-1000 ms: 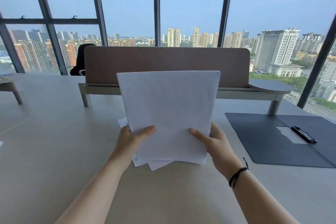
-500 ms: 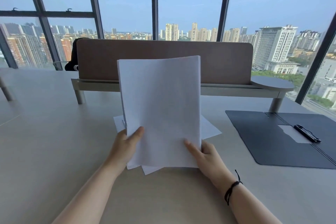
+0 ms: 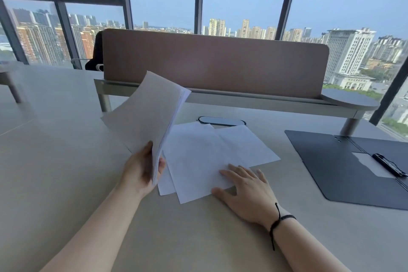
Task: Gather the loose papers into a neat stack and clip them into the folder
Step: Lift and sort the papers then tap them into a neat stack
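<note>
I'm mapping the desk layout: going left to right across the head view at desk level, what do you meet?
Left hand gripping the lifted paper stack → loose sheets flat on the desk → right hand pressing on them → open dark folder → its black clip.

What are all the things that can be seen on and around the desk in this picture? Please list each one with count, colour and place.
desk: one, light beige, fills the foreground
held paper stack: one, white, lifted and tilted at centre left
loose papers: a few overlapping sheets, exact count unclear, white, flat on the desk at centre
folder: one, dark grey, lying open at right
clip: one, black, inside the folder
divider panel: one, brown, along the desk's far side
cable cover: one, oval, dark rim, behind the papers
chair: one, black, behind the panel at left
left hand: grips the held paper stack
right hand: palm down on the loose papers
wristband: one, black, right wrist
</note>
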Demonstrator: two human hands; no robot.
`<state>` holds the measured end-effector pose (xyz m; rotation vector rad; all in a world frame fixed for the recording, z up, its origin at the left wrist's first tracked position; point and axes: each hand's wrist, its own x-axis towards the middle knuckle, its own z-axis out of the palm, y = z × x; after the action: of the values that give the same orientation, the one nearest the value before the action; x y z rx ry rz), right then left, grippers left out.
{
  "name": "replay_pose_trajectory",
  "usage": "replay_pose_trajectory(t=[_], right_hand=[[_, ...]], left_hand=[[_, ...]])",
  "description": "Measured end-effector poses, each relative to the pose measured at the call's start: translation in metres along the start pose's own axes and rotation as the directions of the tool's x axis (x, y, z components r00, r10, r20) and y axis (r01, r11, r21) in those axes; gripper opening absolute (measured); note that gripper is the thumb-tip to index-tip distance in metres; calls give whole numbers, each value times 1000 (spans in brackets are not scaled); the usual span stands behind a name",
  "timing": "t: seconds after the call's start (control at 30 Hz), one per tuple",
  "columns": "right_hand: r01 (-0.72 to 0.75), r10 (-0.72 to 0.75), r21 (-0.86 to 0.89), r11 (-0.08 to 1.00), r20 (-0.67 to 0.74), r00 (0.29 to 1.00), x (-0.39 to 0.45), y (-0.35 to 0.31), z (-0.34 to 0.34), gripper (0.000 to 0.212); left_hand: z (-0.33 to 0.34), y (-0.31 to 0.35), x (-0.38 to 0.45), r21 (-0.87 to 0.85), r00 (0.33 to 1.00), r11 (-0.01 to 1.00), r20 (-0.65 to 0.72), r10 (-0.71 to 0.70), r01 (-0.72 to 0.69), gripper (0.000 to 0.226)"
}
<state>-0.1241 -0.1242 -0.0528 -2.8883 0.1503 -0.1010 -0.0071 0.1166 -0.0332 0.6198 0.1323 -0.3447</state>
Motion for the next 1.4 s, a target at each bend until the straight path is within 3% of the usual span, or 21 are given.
replay_pose_trajectory(t=[0.1,0.23,0.37,0.5,0.57,0.83,0.97,1.1,1.2,1.27,1.4], right_hand=[[-58,60,21,998,-130,990,-4,-9,-3,55],[-243,286,213,946,-202,937,9,-13,-16,50],[-430,473,449,783,18,881,42,-15,-40,72],[-498,501,709,500,232,834,78,-29,-57,65],[-533,481,725,437,312,819,90,-34,-59,62],[-522,424,707,478,335,842,111,-38,-35,38],[-481,350,730,486,342,872,105,-27,-33,36],[-336,230,696,635,245,942,84,-7,-36,18],[-257,208,712,654,158,965,55,4,-38,14],[-224,217,777,588,116,969,36,11,-37,22],[-133,144,952,277,95,985,12,17,-37,25]], left_hand=[[1,-9,-1,60,1000,998,10,-4,4,39],[-9,-5,5,4,997,997,18,-71,71,18],[-10,-6,7,-58,998,997,17,-53,54,20],[-10,-7,8,-41,999,998,9,-46,46,35],[-11,-6,9,-41,998,998,15,-53,54,31],[-3,-3,3,35,992,992,-40,-121,123,20],[2,-2,-1,124,992,985,-40,-116,120,20],[8,-7,-3,389,999,921,-52,-13,32,22],[12,-10,-4,512,985,851,-53,167,-116,9],[14,-9,-8,570,974,799,14,224,-192,9],[15,-13,-15,612,977,761,124,175,-214,16]])
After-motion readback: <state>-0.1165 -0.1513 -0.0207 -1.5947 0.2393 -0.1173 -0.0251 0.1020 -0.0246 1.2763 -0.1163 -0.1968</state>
